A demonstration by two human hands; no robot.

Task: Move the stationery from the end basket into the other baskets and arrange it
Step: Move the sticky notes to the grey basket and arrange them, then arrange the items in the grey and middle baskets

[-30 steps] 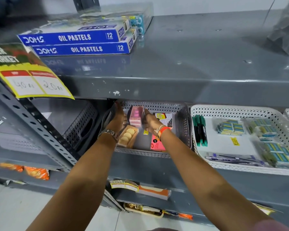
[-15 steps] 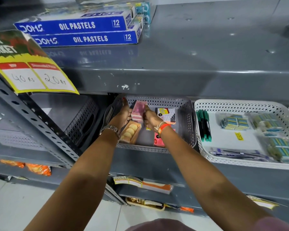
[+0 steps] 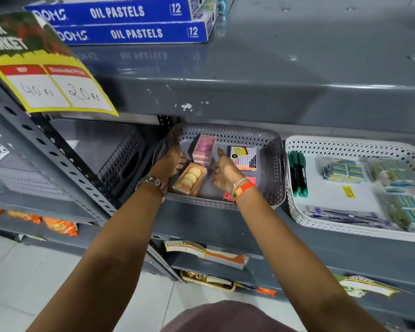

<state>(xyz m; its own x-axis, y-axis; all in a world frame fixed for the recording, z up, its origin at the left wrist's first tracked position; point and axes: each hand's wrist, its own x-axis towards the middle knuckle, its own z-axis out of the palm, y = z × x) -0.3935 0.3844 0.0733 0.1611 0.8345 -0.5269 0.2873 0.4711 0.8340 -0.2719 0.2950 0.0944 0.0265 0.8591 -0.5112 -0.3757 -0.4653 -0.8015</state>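
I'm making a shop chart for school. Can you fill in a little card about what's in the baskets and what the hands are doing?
place: grey metal shelves
grey basket: pink box, box of yellow rounds, sticky-note packs
white basket: green markers, small packets
left hand: open, beside the pink box
right hand: open, holding nothing
top shelf: two blue oil pastel boxes
sign: yellow price tag

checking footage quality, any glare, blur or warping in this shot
Head view: the glossy grey metal shelf top mirrors the blue oil pastel boxes; wide-angle warping bows the shelf edges; packets in the white perforated plastic basket look smeared at the right edge; the grey perforated basket sits in shelf shadow.
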